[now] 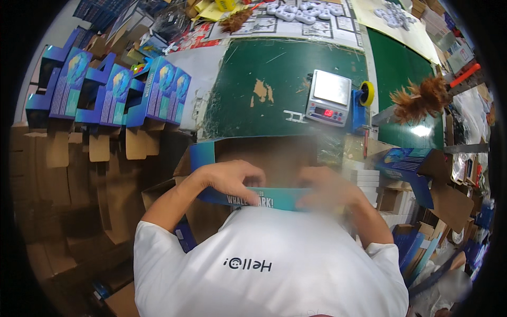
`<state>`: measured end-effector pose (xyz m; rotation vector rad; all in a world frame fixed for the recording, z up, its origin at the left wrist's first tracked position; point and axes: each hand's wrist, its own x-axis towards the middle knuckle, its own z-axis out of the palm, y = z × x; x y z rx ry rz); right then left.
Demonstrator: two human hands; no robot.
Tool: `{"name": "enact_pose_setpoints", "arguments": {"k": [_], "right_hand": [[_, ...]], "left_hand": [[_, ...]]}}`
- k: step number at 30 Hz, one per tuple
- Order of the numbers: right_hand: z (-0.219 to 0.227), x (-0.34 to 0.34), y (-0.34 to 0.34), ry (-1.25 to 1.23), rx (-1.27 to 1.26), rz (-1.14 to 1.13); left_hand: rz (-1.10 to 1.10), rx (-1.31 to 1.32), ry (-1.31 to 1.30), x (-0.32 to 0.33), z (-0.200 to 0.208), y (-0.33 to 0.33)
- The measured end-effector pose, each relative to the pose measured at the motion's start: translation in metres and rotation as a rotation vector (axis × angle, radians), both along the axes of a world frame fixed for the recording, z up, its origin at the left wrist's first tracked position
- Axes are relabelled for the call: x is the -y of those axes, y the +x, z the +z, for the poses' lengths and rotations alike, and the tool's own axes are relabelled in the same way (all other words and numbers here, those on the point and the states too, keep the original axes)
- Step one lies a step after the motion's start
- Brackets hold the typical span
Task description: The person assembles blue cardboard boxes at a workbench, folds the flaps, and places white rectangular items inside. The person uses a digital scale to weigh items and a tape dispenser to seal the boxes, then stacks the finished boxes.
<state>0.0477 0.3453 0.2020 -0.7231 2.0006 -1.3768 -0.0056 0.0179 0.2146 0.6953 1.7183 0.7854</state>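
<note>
Blue box [284, 198], open, near centre: near wall pinched by left hand [236, 178], presumably for steadiness; right hand [326, 189] alongside, too blurred to judge grip.

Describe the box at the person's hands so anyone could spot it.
Between the green tabletop and the white shirt sits an open box, blue-green outside, brown inside. Unlike the blue boxes at left, it has the left hand and right hand at its near wall.
</note>
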Motion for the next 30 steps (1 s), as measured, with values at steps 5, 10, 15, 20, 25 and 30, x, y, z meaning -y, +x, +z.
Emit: {"name": "enact_pose_setpoints", "arguments": {"k": [5,10,15,20,25,30], "right_hand": [[0.014,0.011,-0.021,0.045,-0.029,0.375],[0.019,0.031,-0.033,0.044,0.102,0.611],[0.021,0.04,-0.038,0.042,0.115,0.661],[0.034,0.061,-0.039,0.188,-0.074,0.777],[0.038,0.081,-0.057,-0.072,-0.45,0.424],[0.013,0.127,-0.106,0.191,-0.575,-0.018]], "left_hand": [[-0.127,0.079,0.169,-0.004,0.009,-0.003],[-0.081,0.299,0.141,-0.01,0.013,0.012],[0.21,-0.312,0.223,0.011,0.036,-0.001],[-0.11,-0.391,-0.239,0.051,0.038,-0.083],[-0.049,-0.411,-0.285,0.072,0.005,-0.07],[0.052,-0.813,-0.302,0.081,-0.022,-0.046]]}}
